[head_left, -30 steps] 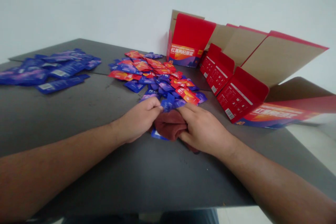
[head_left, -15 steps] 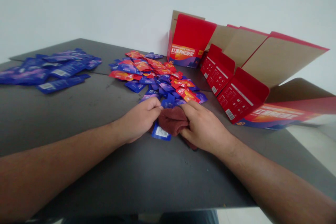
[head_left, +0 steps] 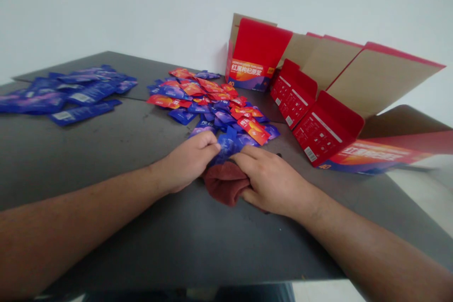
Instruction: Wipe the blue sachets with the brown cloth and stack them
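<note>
The blue sachet (head_left: 227, 144) points lengthwise away, toward the pile (head_left: 211, 87).

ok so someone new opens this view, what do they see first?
Probably the open red boxes, standing with raised flaps on the right side of the table. Next, the heap of red and blue packets near the middle. Then, just in front of it, the left hand gripping a blue packet and the right hand holding a brown cloth against it.
</note>
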Demonstrator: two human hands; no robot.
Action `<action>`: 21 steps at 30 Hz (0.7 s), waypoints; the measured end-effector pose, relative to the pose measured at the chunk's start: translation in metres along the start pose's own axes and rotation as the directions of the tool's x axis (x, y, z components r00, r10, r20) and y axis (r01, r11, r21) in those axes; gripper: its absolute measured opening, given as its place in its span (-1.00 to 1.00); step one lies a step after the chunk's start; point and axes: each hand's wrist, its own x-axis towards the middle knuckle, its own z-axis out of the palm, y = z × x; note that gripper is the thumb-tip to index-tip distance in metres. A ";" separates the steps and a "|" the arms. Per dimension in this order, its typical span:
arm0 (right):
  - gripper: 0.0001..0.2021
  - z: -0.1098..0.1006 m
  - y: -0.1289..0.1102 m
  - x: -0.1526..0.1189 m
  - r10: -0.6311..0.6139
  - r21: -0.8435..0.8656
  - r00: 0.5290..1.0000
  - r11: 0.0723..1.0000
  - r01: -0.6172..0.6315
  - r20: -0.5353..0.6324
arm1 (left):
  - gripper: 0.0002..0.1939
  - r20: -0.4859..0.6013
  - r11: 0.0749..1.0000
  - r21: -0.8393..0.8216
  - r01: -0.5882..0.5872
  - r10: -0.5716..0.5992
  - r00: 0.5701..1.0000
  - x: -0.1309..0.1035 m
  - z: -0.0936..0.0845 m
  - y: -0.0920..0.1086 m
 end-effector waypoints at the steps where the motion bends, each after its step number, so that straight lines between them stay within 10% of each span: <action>1: -0.80 0.000 0.000 0.000 -0.011 0.001 1.000 1.000 0.011 0.013 | -0.75 -0.003 1.000 0.007 -0.002 0.002 1.000 0.000 0.000 0.000; 7: -0.81 0.000 0.004 0.001 0.159 -0.035 0.980 0.986 -0.164 -0.121 | -0.81 0.034 0.994 -0.058 0.096 -0.095 0.995 -0.001 0.000 0.000; 13: -0.81 -0.002 0.000 0.000 0.006 0.001 1.000 1.000 -0.006 0.020 | -0.76 0.004 1.000 -0.009 0.017 -0.017 1.000 -0.001 0.000 0.004; 21: -0.83 -0.001 0.002 0.000 0.099 -0.028 0.993 0.994 -0.101 -0.056 | -0.78 0.039 0.994 -0.081 0.080 -0.077 0.996 -0.001 0.000 0.001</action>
